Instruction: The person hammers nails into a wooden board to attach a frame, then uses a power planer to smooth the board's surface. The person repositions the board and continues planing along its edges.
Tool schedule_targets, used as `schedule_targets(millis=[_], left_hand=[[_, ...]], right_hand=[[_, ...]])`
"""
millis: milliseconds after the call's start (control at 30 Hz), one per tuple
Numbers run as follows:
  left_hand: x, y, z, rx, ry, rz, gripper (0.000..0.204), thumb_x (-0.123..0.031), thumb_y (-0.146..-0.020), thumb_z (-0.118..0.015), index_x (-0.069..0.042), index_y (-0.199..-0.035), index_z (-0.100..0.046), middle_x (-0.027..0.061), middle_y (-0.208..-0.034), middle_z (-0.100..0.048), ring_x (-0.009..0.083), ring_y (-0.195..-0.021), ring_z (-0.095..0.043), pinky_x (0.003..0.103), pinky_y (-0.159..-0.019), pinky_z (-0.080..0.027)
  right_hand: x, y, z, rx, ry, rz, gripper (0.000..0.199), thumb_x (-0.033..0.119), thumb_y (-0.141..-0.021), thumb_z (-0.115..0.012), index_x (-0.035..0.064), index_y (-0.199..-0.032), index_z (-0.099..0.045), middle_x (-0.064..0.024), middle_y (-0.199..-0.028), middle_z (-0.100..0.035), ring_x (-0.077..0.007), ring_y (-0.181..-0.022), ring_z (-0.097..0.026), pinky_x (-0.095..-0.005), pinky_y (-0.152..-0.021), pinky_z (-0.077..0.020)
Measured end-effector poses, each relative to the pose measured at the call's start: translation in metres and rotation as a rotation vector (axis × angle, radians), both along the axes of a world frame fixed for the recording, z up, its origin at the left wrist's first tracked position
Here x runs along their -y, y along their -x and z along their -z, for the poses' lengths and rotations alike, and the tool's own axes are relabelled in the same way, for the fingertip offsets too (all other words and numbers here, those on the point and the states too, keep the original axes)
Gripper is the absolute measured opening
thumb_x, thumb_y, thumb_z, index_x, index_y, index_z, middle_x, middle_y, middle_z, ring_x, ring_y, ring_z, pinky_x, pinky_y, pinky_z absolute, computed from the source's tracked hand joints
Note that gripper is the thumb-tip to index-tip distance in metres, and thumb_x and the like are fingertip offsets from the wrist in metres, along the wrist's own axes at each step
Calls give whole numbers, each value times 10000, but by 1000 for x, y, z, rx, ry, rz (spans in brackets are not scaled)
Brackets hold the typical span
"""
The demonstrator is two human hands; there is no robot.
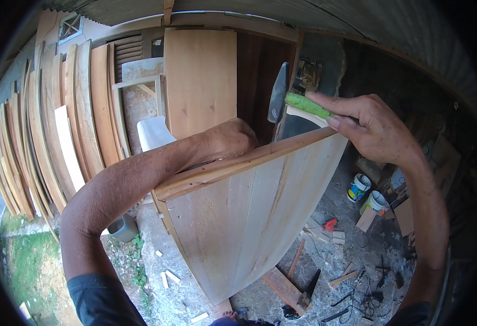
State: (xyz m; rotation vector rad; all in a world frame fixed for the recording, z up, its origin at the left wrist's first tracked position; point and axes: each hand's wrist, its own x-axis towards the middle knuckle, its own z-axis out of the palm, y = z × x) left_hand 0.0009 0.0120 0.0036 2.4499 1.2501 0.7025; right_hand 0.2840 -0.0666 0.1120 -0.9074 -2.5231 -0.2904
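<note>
A large upright wooden panel (238,228) of joined pale planks stands in front of me, with a narrow wooden strip (233,165) along its slanted top edge. My left hand (230,138) reaches over that top edge and rests behind it, fingers curled and partly hidden. My right hand (371,127) is above the panel's right end and grips the green handle of a hammer (295,103). The hammer's dark metal head points upward, just above the strip.
Many planks (59,136) lean against the wall at left, and a wide board (200,81) stands behind the panel. Paint cans (360,187), wood offcuts (336,236), a red tool and cables lie on the concrete floor at right. Grass borders the lower left.
</note>
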Motion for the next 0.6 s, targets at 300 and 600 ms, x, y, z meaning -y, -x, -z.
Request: schedule_targets(millis=[300, 600], left_hand=[[44, 1, -17, 2, 114, 105, 527, -310, -878, -803, 2, -1285, -679, 178, -1288, -692, 235, -1288, -607, 333, -1127, -450], [56, -1, -26, -32, 109, 186, 457, -157, -869, -731, 0, -1295, -679, 125, -964, -780, 116, -862, -705, 290, -849, -550]], right_hand=[[-3, 5, 10, -92, -29, 14, 470, 70, -984, -595, 161, -1445, -585, -87, -594, -456, -112, -536, -419, -329, -540, -398], [3, 1, 17, 4, 126, 146, 459, 49, -970, -585, 81, -1428, -578, -193, -1065, -612, -231, -940, -619, -335, -829, -487]])
